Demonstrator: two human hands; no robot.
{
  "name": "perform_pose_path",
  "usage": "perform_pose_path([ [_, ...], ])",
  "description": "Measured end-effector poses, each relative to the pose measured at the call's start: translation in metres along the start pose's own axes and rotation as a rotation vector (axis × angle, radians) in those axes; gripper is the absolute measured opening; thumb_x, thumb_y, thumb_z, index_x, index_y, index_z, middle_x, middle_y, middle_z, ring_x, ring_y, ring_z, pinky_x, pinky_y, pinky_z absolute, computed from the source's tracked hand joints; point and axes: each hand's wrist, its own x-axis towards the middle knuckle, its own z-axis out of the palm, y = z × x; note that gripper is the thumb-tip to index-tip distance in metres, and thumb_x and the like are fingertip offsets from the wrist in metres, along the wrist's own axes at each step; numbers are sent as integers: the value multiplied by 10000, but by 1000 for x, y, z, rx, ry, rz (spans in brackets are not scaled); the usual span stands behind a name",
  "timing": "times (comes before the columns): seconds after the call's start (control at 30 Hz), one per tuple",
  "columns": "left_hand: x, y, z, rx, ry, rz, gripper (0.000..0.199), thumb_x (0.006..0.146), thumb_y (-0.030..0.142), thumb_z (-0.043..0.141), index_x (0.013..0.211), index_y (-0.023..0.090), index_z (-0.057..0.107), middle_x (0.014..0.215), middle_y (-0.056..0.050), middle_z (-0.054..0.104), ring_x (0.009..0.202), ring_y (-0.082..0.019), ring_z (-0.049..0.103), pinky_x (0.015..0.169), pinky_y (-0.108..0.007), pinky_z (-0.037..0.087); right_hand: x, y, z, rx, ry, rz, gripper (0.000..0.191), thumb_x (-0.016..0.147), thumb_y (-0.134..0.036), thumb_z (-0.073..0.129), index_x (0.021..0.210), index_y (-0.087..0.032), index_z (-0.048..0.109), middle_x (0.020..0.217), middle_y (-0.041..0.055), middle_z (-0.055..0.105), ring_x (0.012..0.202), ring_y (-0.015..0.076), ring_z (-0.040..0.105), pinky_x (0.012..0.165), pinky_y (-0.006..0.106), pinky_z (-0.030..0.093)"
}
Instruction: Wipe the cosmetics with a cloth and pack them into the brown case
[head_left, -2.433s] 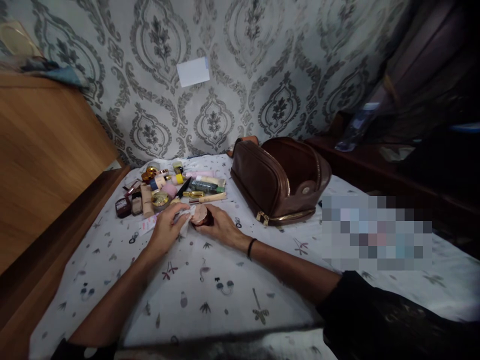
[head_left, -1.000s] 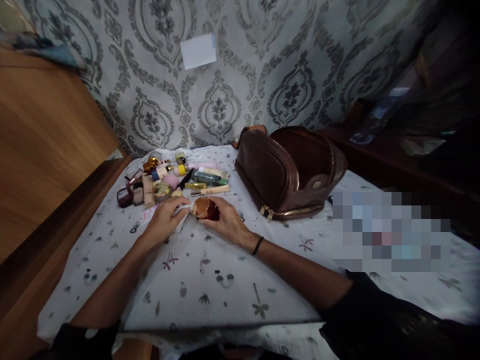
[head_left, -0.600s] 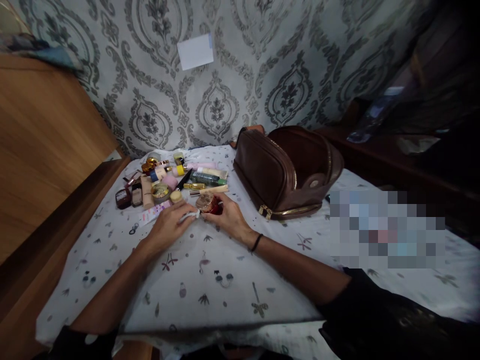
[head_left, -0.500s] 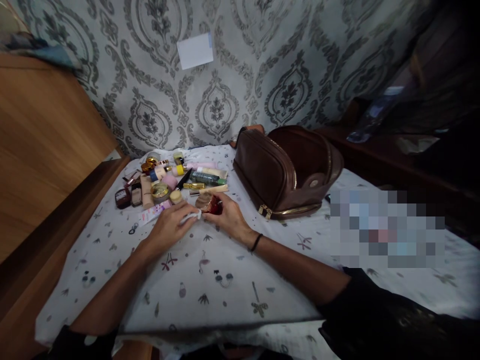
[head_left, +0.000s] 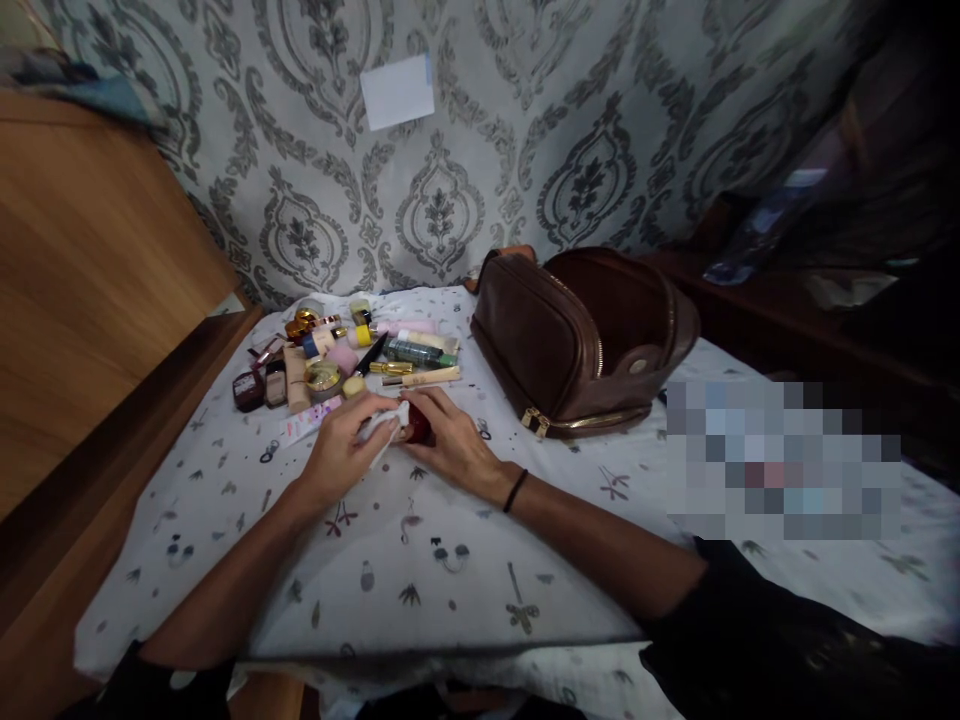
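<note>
My left hand (head_left: 341, 445) pinches a crumpled white tissue (head_left: 388, 418) and presses it against a small dark red jar (head_left: 419, 426). Wrapped around that jar is my right hand (head_left: 457, 447), which has a black band on its wrist. The two hands meet above the printed white cloth, and fingers hide most of the jar. Just beyond them lies a group of cosmetics: a purple-and-white tube (head_left: 309, 421), a round glass jar (head_left: 322, 378), a green bottle (head_left: 420, 352), a gold tube (head_left: 391, 368) and several other small bottles.
An unzipped brown leather bag (head_left: 536, 335) stands to the right of the cosmetics. Farther right is a blurred-out patch (head_left: 780, 460) on the cloth. A clear plastic bottle (head_left: 765, 230) lies on a dark ledge. A wooden panel (head_left: 105, 280) borders the left side.
The tissue has come over onto the red jar, and my left hand has moved slightly up and right. The jar has turned in my right hand, hiding its top. The view has shifted a little.
</note>
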Motion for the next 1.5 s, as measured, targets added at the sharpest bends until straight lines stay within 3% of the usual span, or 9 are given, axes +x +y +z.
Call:
perform_pose_path([
  [0.17, 2, -13, -3, 23, 68, -77, 180, 936, 277, 550, 1036, 191, 673, 1019, -58, 718, 974, -215, 662, 874, -328, 509, 0, -1, 0, -13, 0, -57, 623, 823, -179, 693, 1401, -264, 477, 1322, 100, 532, 1215, 257, 578, 996, 413, 543],
  [0.4, 1, -22, 1, 1, 35, -134, 208, 933, 299, 556, 1059, 188, 678, 1047, -65, 715, 993, -229, 658, 878, -343, 509, 2, 1, -1, 38, 7, 2, 620, 809, -193, 712, 1384, -243, 487, 1292, 102, 550, 1192, 261, 586, 1012, 427, 524],
  [0.63, 6, -19, -13, -53, -233, 32, 199, 937, 256, 545, 1028, 191, 710, 968, -62, 691, 920, -197, 649, 830, -301, 499, 3, 5, -3, 50, 18, 74, 634, 776, -209, 752, 1357, -208, 498, 1265, 118, 570, 1163, 272, 598, 1021, 454, 507],
  [0.77, 8, -30, -24, 17, -348, 23, 201, 923, 243, 534, 992, 197, 718, 951, -53, 685, 911, -198, 648, 806, -290, 484, 3, 8, -2, 48, 33, 78, 649, 764, -217, 765, 1355, -242, 498, 1269, 99, 568, 1169, 269, 595, 1016, 453, 509],
  [1.03, 3, -39, -9, 71, -130, -124, 212, 918, 282, 518, 1031, 188, 672, 1037, -67, 709, 983, -228, 651, 878, -342, 489, 2, 1, -4, 47, -30, 40, 704, 808, -160, 701, 1450, -234, 422, 1335, 116, 540, 1222, 262, 575, 1048, 444, 497],
  [1.27, 2, -48, -8, 53, -46, -157, 231, 929, 246, 465, 1030, 197, 667, 1060, -65, 693, 1044, -236, 624, 947, -385, 478, 0, -2, -4, 94, -92, -58, 795, 839, -117, 654, 1531, -267, 292, 1401, 115, 523, 1298, 251, 541, 1054, 423, 501],
  [1.5, 3, -39, -9, 108, -10, -126, 256, 962, 228, 432, 1059, 177, 664, 1036, -67, 661, 1051, -225, 605, 936, -359, 469, 2, 0, -7, 66, -114, -107, 678, 831, -99, 654, 1446, -247, 409, 1363, 117, 563, 1266, 254, 571, 1051, 441, 504],
])
